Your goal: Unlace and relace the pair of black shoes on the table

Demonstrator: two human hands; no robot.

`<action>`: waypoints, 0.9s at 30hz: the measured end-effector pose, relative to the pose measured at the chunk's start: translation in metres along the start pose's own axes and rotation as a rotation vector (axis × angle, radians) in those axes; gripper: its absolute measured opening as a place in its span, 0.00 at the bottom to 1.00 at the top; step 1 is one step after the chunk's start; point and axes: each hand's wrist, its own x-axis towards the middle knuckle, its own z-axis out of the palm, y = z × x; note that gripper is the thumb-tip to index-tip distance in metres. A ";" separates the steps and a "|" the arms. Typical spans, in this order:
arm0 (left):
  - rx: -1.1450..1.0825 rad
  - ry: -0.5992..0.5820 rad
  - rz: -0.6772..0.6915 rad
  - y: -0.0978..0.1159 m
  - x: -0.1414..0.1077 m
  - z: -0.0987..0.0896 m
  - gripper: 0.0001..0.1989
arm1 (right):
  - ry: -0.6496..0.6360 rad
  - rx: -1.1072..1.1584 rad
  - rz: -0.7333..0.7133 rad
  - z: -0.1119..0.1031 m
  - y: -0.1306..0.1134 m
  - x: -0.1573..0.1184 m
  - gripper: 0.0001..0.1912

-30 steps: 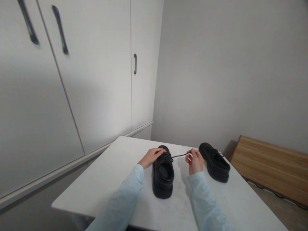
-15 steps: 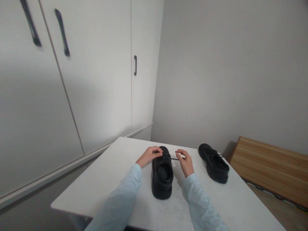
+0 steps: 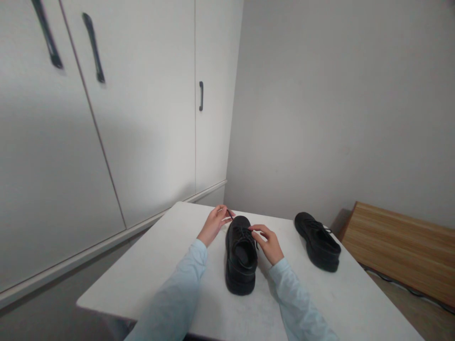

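Note:
A black lace-up shoe [image 3: 241, 279] stands upright on the white table, its toe pointing away from me and its heel nearest. Left of the toe, my left hand [image 3: 213, 224] is closed in a pinch on a dark shoelace [image 3: 230, 215]. My right hand [image 3: 269, 244] reaches in from the right side, thumb and fingertips pinched at the lacing. A lace end hangs just beside those fingers. What exactly lies between the right fingertips is small, but it appears to be lace.
A second black shoe [image 3: 320, 246] sits farther right on the white table [image 3: 156, 270], close to its edge. White cabinet doors [image 3: 152, 118] with dark handles rise on the left. A wood-grain panel [image 3: 401, 251] stands beyond the table at right, with a cable along the floor below it.
My left hand has moved up and left, off the shoe's top, and now has a lace in it. My right hand has shifted left to the lacing; the stretched lace at right now hangs.

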 end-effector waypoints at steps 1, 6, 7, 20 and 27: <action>-0.025 0.040 0.011 0.001 0.001 -0.001 0.18 | -0.014 0.005 -0.004 0.000 -0.001 0.000 0.09; -0.103 0.269 0.083 0.002 0.007 -0.010 0.18 | -0.065 0.023 -0.053 0.001 -0.006 -0.002 0.09; -0.082 0.310 0.100 0.002 0.008 -0.012 0.18 | -0.065 0.028 -0.069 0.001 -0.007 -0.003 0.08; 0.518 -0.085 0.151 0.012 -0.005 0.015 0.11 | -0.081 -0.004 -0.087 0.003 -0.003 -0.002 0.05; 0.894 -0.462 0.224 0.011 -0.012 0.022 0.05 | -0.146 -0.034 -0.116 0.003 -0.008 -0.001 0.04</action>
